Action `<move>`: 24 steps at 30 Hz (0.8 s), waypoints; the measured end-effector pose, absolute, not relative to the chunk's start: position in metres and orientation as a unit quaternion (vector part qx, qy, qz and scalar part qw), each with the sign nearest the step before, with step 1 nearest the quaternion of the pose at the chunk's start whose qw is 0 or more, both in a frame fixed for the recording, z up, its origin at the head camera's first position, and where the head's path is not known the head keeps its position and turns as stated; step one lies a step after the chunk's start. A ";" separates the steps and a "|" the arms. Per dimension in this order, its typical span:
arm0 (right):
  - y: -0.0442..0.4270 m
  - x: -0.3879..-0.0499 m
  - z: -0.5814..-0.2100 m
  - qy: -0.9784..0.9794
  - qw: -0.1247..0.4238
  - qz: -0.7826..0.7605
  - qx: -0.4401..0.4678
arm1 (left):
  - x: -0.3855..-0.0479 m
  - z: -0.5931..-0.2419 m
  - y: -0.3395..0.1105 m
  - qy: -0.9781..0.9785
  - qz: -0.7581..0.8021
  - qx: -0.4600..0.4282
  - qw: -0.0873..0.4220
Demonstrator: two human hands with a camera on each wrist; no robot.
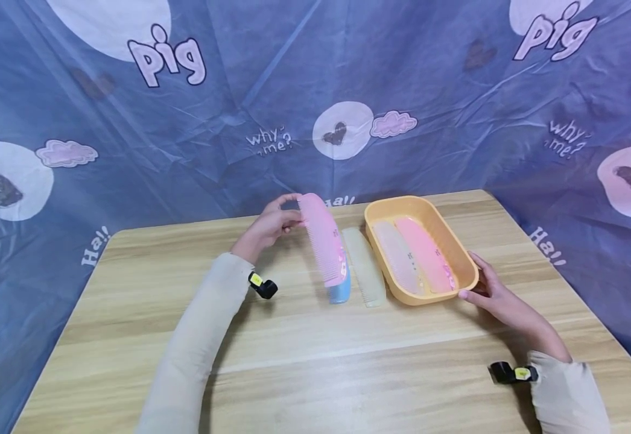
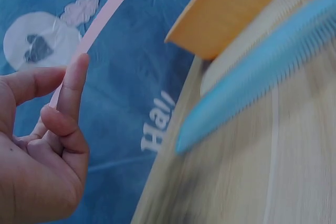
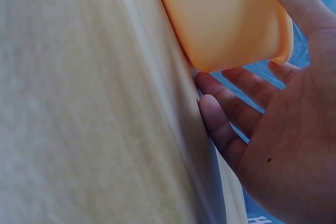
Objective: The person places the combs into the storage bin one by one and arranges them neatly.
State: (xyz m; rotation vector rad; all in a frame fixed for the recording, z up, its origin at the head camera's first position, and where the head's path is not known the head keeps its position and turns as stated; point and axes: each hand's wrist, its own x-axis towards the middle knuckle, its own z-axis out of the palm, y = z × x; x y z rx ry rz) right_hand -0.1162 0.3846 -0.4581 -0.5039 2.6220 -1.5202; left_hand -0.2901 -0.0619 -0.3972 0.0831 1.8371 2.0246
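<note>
My left hand [image 1: 272,226] pinches a pink comb [image 1: 323,238] by its far end and holds it above the table; in the left wrist view the comb [image 2: 107,11] shows edge-on between thumb and fingers. Partly hidden under it is a blue comb [image 1: 340,293]. To the right of that lies a pale yellowish comb [image 1: 364,265], beside an orange plastic container [image 1: 429,299]. Inside the container a whitish comb [image 1: 398,256] and another pink comb [image 1: 426,253] lie side by side. My right hand [image 1: 502,304] grips the container's near right corner, thumb at the rim, fingers around the outside.
The wood-grain table [image 1: 315,380] ends at the back against a blue printed cloth [image 1: 272,78], which also hangs at the right side. A small black device sits at each wrist.
</note>
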 end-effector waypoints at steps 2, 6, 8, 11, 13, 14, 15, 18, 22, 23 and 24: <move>0.384 -0.115 -0.457 0.854 0.039 -0.493 -0.160 | -0.289 -0.395 -0.056 0.651 0.731 0.031 0.203; 0.383 -0.115 -0.456 0.854 0.046 -0.495 -0.153 | -0.287 -0.392 -0.041 0.640 0.740 0.033 0.203; 0.384 -0.116 -0.455 0.853 0.049 -0.496 -0.152 | -0.287 -0.391 -0.034 0.637 0.743 0.032 0.204; 0.384 -0.116 -0.454 0.852 0.057 -0.498 -0.150 | -0.287 -0.388 -0.023 0.631 0.747 0.031 0.205; 0.383 -0.116 -0.453 0.853 0.059 -0.498 -0.149 | -0.287 -0.386 -0.016 0.629 0.750 0.031 0.203; 0.383 -0.116 -0.453 0.853 0.059 -0.497 -0.148 | -0.287 -0.385 -0.013 0.628 0.751 0.032 0.201; 0.383 -0.116 -0.453 0.853 0.058 -0.497 -0.149 | -0.287 -0.384 -0.010 0.628 0.752 0.032 0.200; 0.382 -0.116 -0.453 0.854 0.055 -0.496 -0.151 | -0.286 -0.383 0.000 0.625 0.754 0.033 0.198; 0.383 -0.116 -0.453 0.855 0.058 -0.495 -0.147 | -0.285 -0.382 0.012 0.627 0.753 0.033 0.196; 0.383 -0.116 -0.453 0.855 0.057 -0.494 -0.147 | -0.285 -0.382 0.015 0.628 0.752 0.034 0.196; 0.383 -0.115 -0.454 0.855 0.055 -0.494 -0.149 | -0.284 -0.382 0.017 0.629 0.752 0.035 0.196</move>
